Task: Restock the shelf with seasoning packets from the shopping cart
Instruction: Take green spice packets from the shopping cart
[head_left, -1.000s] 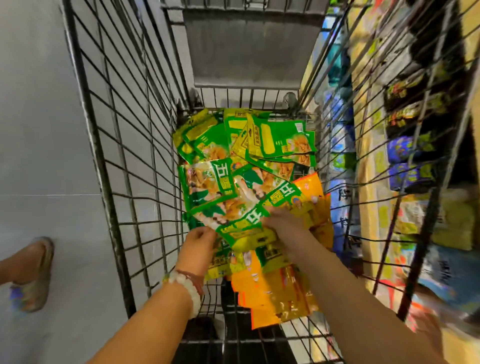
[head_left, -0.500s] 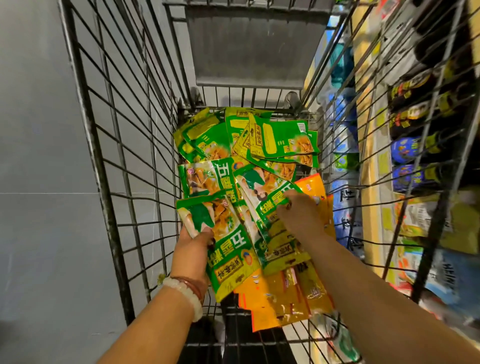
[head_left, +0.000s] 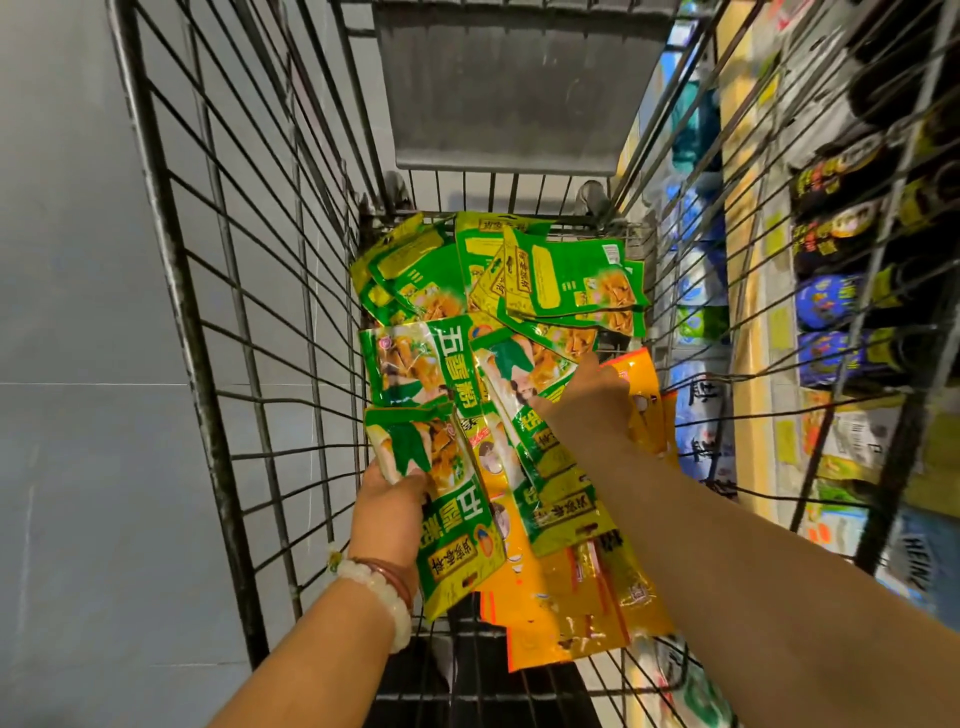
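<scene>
Inside wire cart (head_left: 218, 364), centre frame: left hand (head_left: 389, 499) gripping green packet (head_left: 441, 499), long axis toward lower right; right hand (head_left: 587, 400) nearer the pile (head_left: 519, 291), pressing packets, grip unclear.

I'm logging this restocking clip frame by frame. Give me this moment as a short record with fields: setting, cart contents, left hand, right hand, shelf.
setting: wire shopping cart seen from above, store shelf on the right
cart contents: heap of green seasoning packets over orange packets
left hand: fingers closed on a green packet, wrist wears a white bead bracelet
right hand: pressed onto the heap, grip unclear
shelf: dark bottles, blurred
</scene>
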